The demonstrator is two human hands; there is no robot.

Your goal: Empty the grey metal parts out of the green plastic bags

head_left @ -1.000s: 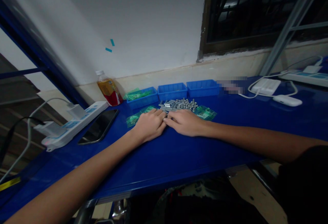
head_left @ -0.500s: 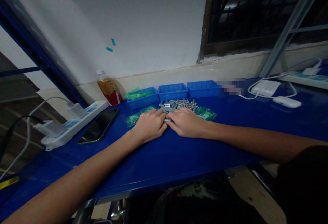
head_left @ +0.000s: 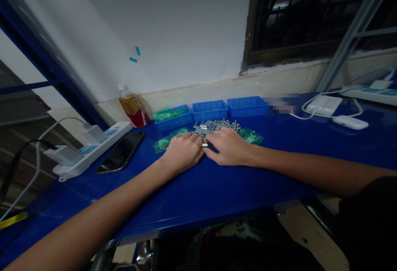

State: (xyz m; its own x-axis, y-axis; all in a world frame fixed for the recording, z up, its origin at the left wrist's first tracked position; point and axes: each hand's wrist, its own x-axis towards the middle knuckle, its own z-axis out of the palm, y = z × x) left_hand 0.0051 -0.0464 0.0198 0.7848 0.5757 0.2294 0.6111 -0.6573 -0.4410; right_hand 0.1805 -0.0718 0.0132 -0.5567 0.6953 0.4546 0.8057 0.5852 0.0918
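Observation:
A heap of small grey metal pins and screws lies on the blue table in front of three blue bins. My left hand rests knuckles-up at the heap's near edge, fingers curled together. My right hand lies beside it, fingertips meeting the left's over a small metal piece pinched between them. Small green plastic bags lie flat on either side of the heap.
Three blue bins stand along the wall, the left one with green bags in it. A drink bottle, a white power strip and a dark phone lie to the left. White chargers and cables are at the right.
Both hands stayed at the near edge of the heap. The fingertips have closed together and a small metal piece now shows between them.

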